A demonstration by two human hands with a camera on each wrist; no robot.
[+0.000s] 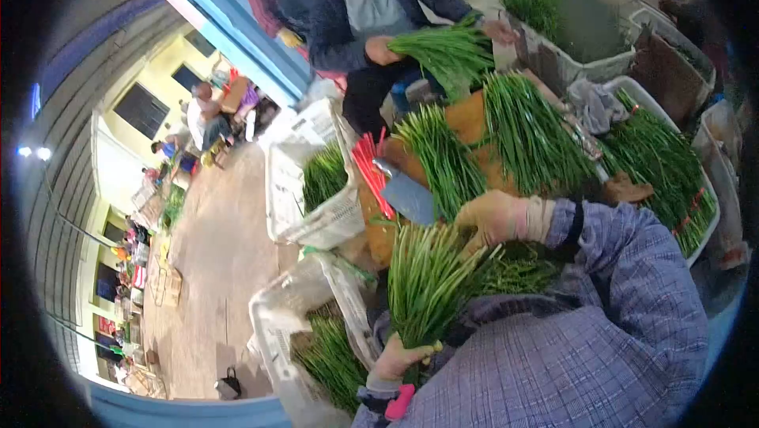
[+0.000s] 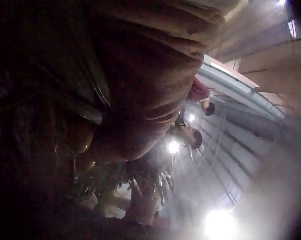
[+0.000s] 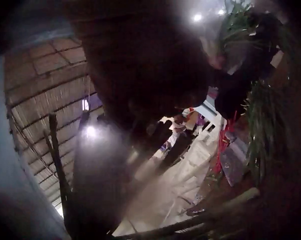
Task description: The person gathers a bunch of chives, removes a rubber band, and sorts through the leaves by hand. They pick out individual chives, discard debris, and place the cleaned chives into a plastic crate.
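Observation:
My left hand [image 1: 399, 361], in a pale glove, grips the lower end of a bunch of garlic chives [image 1: 427, 285] held upright close to my body. The right hand [image 1: 498, 218], gloved too, bends its fingers down over stalks at the upper right of this bunch. Loose stalks [image 1: 518, 270] lie below the right wrist. Beyond the bunch, a broad-bladed knife [image 1: 407, 195] rests beside red ties [image 1: 370, 168]. Two more piles of chives, a nearer one [image 1: 447, 159] and a larger one [image 1: 530, 131], lie on the brown work surface [image 1: 466, 117]. The left wrist view is dark and blurred.
White crates of chives stand at left, one farther [image 1: 316, 226] and one nearer [image 1: 273, 309]. A tray [image 1: 708, 242] of tied bunches is at right, with a grey cloth [image 1: 598, 107] on its edge. Opposite, a seated person [image 1: 379, 13] holds chives.

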